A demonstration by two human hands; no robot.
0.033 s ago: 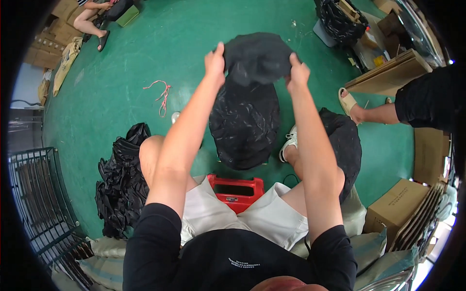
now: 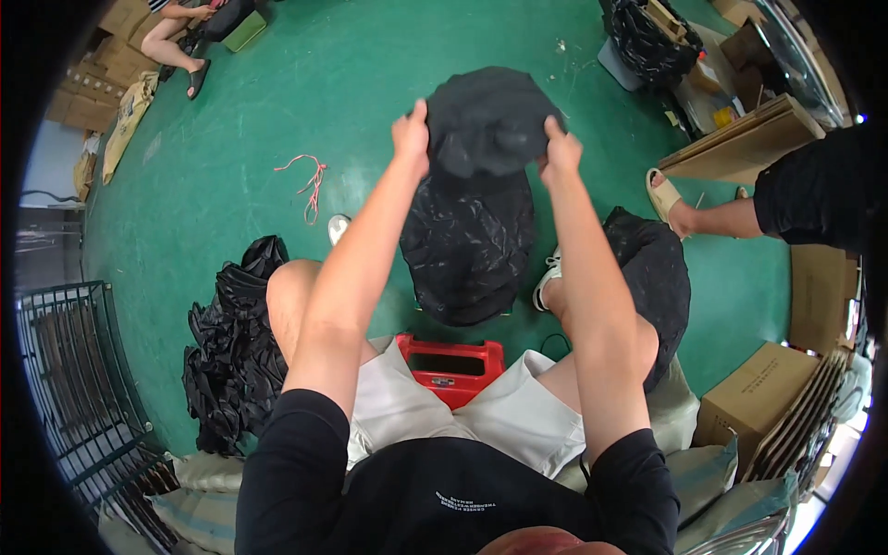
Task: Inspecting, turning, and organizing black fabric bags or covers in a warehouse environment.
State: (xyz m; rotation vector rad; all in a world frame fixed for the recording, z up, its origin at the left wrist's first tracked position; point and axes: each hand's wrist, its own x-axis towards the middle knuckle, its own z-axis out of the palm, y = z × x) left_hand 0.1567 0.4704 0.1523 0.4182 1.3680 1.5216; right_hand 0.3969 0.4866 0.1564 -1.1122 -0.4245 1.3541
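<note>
Held out in front of me by its two sides is a dark, rounded, limp black plastic bag (image 2: 490,116), slightly blurred. My left hand (image 2: 411,139) pinches its left edge, thumb up. My right hand (image 2: 561,151) grips the right edge the same way. Just below it, on the near side, a glossy black plastic-wrapped oval bundle (image 2: 470,245) stands on the floor; the held bag covers its far end. Beside my left leg lies a heap of crumpled black plastic bags (image 2: 231,356). By my right leg sits a rounded black plastic-covered bundle (image 2: 659,287).
Between my legs is a red plastic stool or case (image 2: 453,370). Pink string (image 2: 314,190) lies on the green floor. At right are another person's leg and sandal (image 2: 664,196), plus a cardboard box (image 2: 754,388). A metal rack (image 2: 83,370) stands left.
Both hands have drawn the held bag a little nearer to me, and its rounded outline appears slightly fuller. The bundles on the floor stay about where they were.
</note>
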